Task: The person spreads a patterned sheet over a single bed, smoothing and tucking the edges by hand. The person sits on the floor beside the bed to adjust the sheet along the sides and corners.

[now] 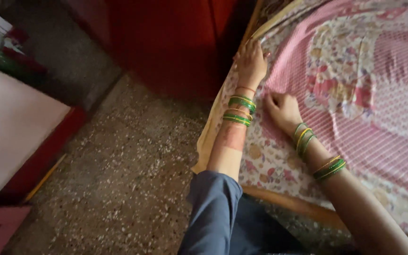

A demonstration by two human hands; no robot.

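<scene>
From my remote seat I saw both hands down on the sheet [355, 113], the pink checked and flowered cloth spread over the bed [284, 200]. The left hand [251, 61] lay at the sheet's near edge, close to the bed's corner, fingers spread flat and pressed on the cloth, gripping nothing that I could see. The right hand [283, 111] sat further in on the sheet, just beside the left wrist, its fingers curled under; I could not tell whether it pinched any cloth. Green and gold bangles [239, 108] ringed both forearms above the sheet. A blue sleeve [213, 208] covered the left upper arm, off the sheet's edge. The sheet's edge hung over the bed's wooden side rail. Beyond that edge, away from the sheet, lay a speckled stone floor [119, 179]. A dark red cabinet [166, 42] stood on the floor, near the sheet's far corner. A white panel [10, 127] with a red border stood well apart from the sheet, across the floor.
</scene>
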